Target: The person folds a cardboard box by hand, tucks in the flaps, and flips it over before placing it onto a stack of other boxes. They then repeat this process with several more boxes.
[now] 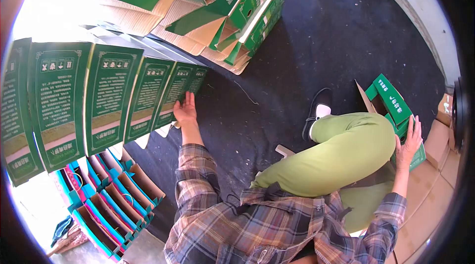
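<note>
My left hand (185,111), palm up with fingers stretched out, touches the near end of a row of green printed cartons (113,93) on the left. Over on the right, my right hand (409,141) lies with straight fingers against a small green carton (391,101) with white lettering. That carton stands tilted beside my bent knee, its flap raised, and my leg hides part of it. My right hand does not visibly wrap around it.
More green cartons (247,11) with loose flaps are stacked at the top. Blue and pink open boxes (111,202) stand at lower left. Brown cardboard boxes (430,184) line the right side. A dark floor covering (326,36) spreads between, under my shoe (320,110).
</note>
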Available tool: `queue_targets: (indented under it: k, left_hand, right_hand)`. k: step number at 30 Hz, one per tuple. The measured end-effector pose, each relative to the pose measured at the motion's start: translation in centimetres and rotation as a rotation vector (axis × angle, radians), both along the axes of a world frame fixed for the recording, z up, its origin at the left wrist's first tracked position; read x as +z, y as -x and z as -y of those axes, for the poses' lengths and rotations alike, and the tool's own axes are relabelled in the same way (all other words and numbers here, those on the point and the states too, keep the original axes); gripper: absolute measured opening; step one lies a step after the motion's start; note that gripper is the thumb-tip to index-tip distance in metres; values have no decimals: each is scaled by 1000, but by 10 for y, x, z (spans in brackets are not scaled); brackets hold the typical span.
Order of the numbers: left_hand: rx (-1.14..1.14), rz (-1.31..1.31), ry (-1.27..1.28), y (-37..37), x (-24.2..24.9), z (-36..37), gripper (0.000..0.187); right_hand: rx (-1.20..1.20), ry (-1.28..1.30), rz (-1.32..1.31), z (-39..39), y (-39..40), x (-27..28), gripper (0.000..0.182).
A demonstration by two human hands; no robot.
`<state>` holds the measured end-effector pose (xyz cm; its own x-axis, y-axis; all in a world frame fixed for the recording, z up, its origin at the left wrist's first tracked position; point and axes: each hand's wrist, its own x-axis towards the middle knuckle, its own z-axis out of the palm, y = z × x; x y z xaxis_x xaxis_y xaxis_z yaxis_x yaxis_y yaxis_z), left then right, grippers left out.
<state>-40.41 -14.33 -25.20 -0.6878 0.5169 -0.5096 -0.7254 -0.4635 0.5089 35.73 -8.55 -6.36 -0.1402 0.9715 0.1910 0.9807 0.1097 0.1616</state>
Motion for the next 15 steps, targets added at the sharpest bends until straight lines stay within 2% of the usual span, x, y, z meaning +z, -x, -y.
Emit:
queue_targets:
  k: [5, 6, 12, 13, 15]
  left_hand:
    - [10, -16, 60, 11, 2, -6, 42]
    - [-31, -75, 25, 30, 1, -19, 42]
    - [-68, -104, 115, 40, -3, -21, 42]
    - [-98, -125, 97, 54, 3, -29, 42]
    - [-54, -143, 124, 50, 0, -32, 41]
  right_hand:
    - [1, 24, -26, -9, -33, -20, 79]
    - [-9, -21, -87, 10, -28, -48, 79]
    - [-43, 8, -171, 9, -47, -48, 81]
    - [-64, -1, -203, 21, -37, -70, 81]
    - [-86, 3, -189, 26, -47, -69, 82]
